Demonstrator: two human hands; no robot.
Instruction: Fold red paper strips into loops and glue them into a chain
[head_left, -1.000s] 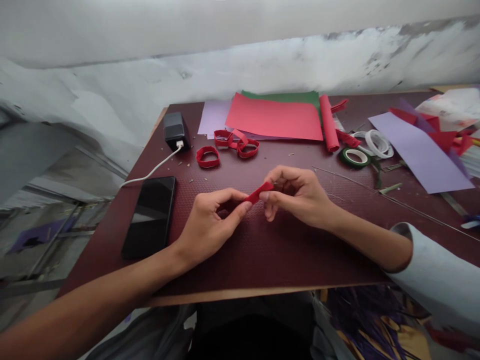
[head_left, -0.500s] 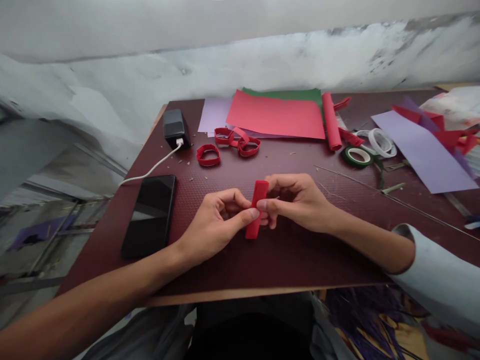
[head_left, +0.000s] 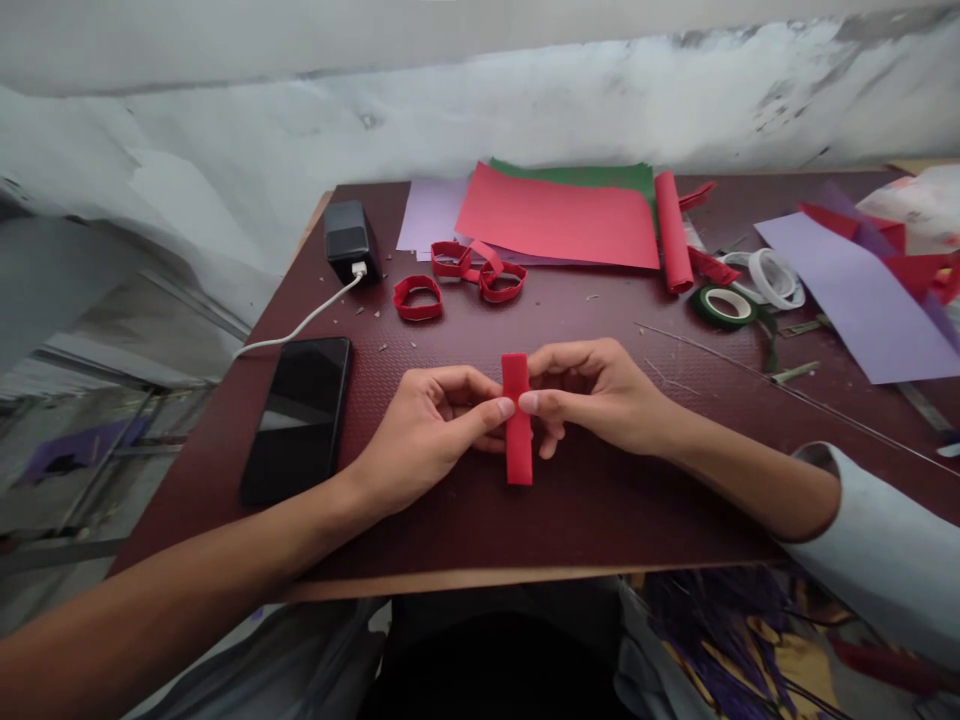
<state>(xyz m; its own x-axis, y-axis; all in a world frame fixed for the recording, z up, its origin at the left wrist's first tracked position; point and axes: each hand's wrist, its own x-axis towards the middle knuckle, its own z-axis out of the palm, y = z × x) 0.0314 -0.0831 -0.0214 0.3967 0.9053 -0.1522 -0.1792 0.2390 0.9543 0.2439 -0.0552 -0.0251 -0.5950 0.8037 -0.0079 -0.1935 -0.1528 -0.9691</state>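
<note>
A narrow folded red strip [head_left: 517,450] is held upright above the near part of the dark red table [head_left: 465,540]. My left hand [head_left: 439,425] pinches its left edge near the middle, thumb in front. From the other side my right hand [head_left: 592,395] pinches it at the same height, with the thumb on its face and fingers partly hidden behind. Both thumb tips almost meet. Beyond my hands lie a separate red ring [head_left: 418,298] and a group of joined red loops [head_left: 501,280].
A black phone [head_left: 300,420] and a power bank [head_left: 349,240] with a white cable are at left. Behind lie red paper [head_left: 559,215] and a red roll [head_left: 673,235]. Green tape [head_left: 724,306], white rings [head_left: 776,278], thin wires and purple paper [head_left: 862,290] are at right.
The red strip has turned from leaning right to nearly upright. My left thumb has shifted slightly up along it, and the view has moved a little.
</note>
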